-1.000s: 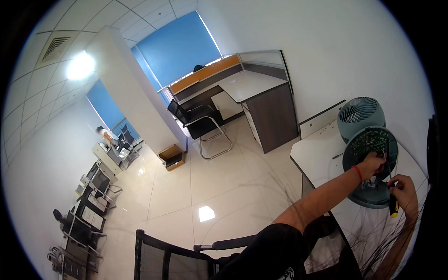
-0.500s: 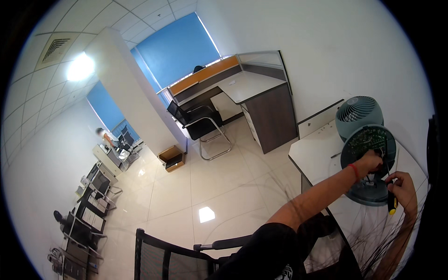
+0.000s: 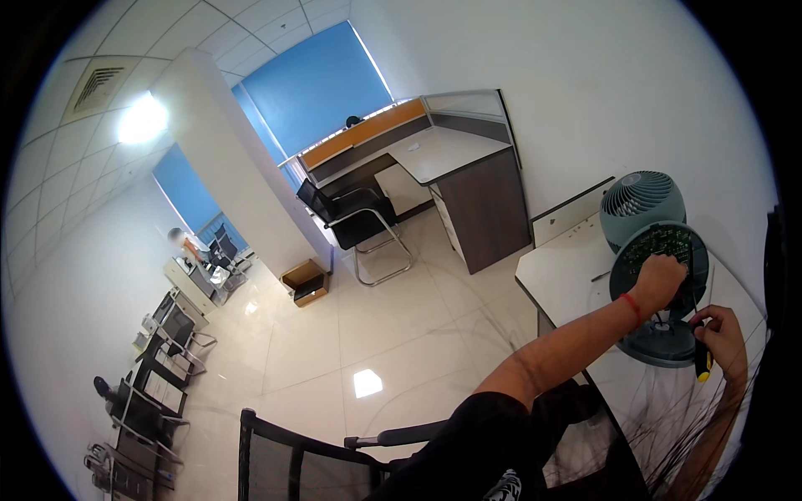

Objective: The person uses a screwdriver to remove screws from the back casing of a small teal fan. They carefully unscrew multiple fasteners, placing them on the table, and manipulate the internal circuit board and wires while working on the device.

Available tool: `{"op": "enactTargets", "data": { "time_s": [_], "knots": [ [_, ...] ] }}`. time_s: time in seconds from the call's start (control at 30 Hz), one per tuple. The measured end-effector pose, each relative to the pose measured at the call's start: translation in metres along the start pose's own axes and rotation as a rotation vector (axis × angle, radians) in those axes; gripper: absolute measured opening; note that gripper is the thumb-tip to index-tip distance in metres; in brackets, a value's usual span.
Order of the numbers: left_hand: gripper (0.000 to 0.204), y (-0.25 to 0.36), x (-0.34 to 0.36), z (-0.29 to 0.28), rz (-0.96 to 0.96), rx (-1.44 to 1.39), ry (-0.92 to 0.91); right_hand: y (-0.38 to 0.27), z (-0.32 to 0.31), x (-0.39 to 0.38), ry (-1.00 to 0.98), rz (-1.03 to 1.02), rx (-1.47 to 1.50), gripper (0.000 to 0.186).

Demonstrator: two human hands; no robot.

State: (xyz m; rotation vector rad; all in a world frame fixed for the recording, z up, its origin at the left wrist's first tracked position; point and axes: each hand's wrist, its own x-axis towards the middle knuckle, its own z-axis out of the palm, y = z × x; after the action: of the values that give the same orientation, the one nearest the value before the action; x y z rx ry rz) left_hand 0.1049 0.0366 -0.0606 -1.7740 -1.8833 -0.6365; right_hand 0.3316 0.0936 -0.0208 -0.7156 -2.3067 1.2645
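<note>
At the right, a grey-green fan head [image 3: 639, 219] stands on the white desk, with its round base opened in front of it. One round half carries a green circuit board [image 3: 656, 243]; the other, a dark round shell [image 3: 656, 351], lies nearer to me. My left hand [image 3: 660, 280] is over the board's lower part, its fingers curled closed; whatever they pinch is hidden under the hand. My right hand [image 3: 723, 338] holds a screwdriver [image 3: 702, 355] with a black and yellow handle, its thin shaft pointing up beside the base.
A small dark rod-like item [image 3: 601, 276] and several tiny bits lie on the white desk [image 3: 564, 275]. A mesh-backed chair [image 3: 276, 455] is at the lower edge. Across the floor are another desk [image 3: 480, 200], a black chair [image 3: 355, 217], an open box [image 3: 307, 284] and a distant person [image 3: 194, 250].
My left hand has shifted slightly up and turned over, so its back now covers more of the circuit board. My right hand and the screwdriver have stayed nearly still.
</note>
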Motion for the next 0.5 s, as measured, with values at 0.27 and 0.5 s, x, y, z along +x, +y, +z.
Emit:
{"op": "enactTargets", "data": {
  "time_s": [0.27,0.5],
  "knots": [
    [0.021,0.005,0.007,0.013,0.113,0.117,0.004,-0.005,-0.003,-0.004,-0.019,-0.005,0.021,0.021],
    [0.026,0.003,0.001,0.018,0.134,0.076,-0.023,-0.002,-0.001,0.0,-0.035,-0.025,0.019,0.021]
  ]
}}
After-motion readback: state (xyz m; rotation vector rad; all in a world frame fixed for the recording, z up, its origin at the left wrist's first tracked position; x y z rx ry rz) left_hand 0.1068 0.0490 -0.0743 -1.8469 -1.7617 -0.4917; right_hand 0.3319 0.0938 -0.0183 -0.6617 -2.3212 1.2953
